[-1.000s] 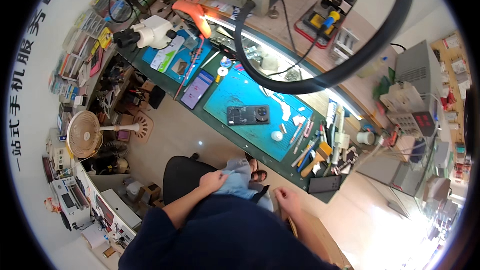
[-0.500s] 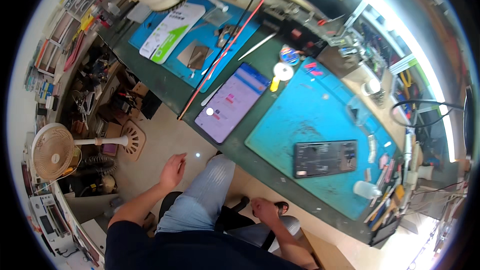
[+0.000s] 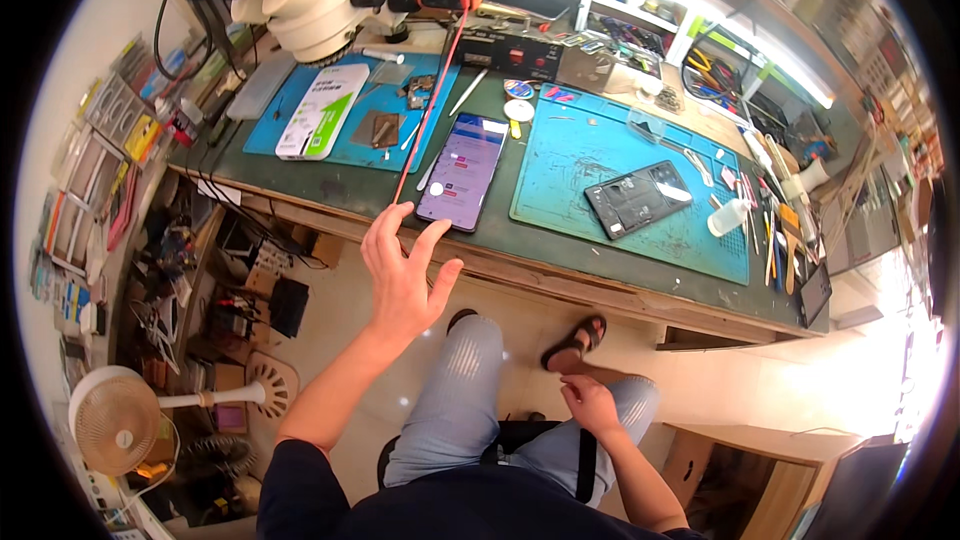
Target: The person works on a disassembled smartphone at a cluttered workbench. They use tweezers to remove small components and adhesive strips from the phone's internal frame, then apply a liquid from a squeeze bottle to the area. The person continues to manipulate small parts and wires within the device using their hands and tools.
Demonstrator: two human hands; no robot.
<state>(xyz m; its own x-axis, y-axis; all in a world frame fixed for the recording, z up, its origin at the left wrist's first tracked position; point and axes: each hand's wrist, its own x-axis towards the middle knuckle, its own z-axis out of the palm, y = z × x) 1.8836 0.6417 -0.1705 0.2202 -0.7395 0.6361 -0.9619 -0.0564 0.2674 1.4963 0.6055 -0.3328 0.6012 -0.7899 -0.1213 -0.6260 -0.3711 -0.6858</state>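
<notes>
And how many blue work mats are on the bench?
2. The left blue mat lies left of the lit phone, with a white-and-green packet on it; the right blue mat lies to the phone's right, under a dark phone-shaped device. Others could be hidden under clutter.

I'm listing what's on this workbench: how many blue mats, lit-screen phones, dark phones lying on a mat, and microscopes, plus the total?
Blue mats: 2
Lit-screen phone: 1
Dark phone on a mat: 1
Microscope: 1
Total: 5
</notes>
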